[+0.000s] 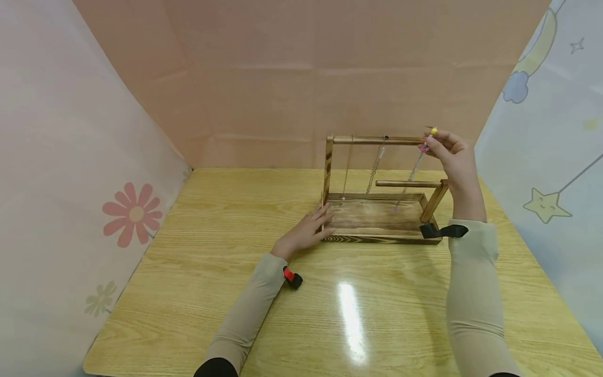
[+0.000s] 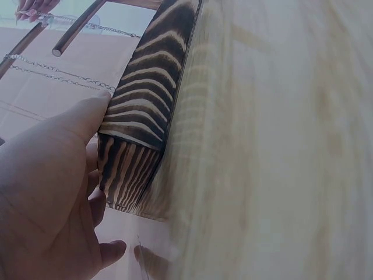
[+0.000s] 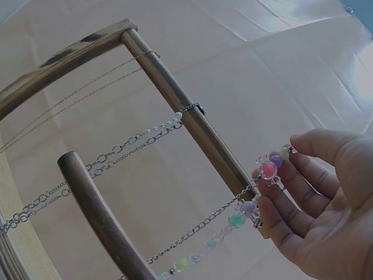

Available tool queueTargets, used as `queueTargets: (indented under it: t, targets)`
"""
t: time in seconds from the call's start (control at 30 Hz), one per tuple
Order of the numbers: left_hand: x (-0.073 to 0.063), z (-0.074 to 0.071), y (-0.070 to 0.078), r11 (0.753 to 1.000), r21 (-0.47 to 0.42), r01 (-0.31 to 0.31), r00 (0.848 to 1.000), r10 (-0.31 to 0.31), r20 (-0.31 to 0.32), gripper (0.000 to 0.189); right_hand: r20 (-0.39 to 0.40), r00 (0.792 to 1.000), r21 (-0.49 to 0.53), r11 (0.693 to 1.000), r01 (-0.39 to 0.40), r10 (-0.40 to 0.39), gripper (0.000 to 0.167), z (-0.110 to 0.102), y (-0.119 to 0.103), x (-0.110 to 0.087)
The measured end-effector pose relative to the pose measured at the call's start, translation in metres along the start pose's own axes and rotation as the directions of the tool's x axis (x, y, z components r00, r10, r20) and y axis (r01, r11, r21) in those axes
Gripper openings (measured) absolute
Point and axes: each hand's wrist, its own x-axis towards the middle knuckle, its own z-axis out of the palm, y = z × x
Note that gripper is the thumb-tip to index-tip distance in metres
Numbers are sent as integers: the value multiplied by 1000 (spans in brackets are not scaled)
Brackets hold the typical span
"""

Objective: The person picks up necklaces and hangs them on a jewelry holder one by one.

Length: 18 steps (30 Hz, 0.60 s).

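Observation:
A wooden jewelry stand (image 1: 377, 239) has a shallow tray, a tall left post with a top bar (image 1: 363, 140), and a lower bar (image 1: 410, 184). My left hand (image 1: 306, 230) grips the tray's left front corner; in the left wrist view the thumb lies at the front wall's rim, fingers along the end. My right hand (image 1: 454, 152) pinches a pastel beaded necklace (image 3: 236, 220) at the top bar's right end. Beads show between thumb and fingers in the right wrist view. The necklace's chain and beads hang down past the lower bar toward the tray.
A thin fine-chain necklace (image 1: 347, 170) hangs near the left of the top bar. Beside it hangs a silver chain necklace with pearl-like beads (image 1: 375, 167). The stand is on a wood-grain table (image 1: 226, 220), with a pinkish backdrop behind and patterned side walls.

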Motion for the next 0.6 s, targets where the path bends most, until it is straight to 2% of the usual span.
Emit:
queueTargets:
  t: [0.27,0.6]
  targets:
    - [1,1,-1,1000,-3,-4,1000,4,-10,60,-20,1000,-16,1000,-2,2,21,-4,0,-1]
    - [1,2,-2,999,44,7,1000,-6,-27,59,-46,999,-23,1000,-13,12,19,-12,1,-2]
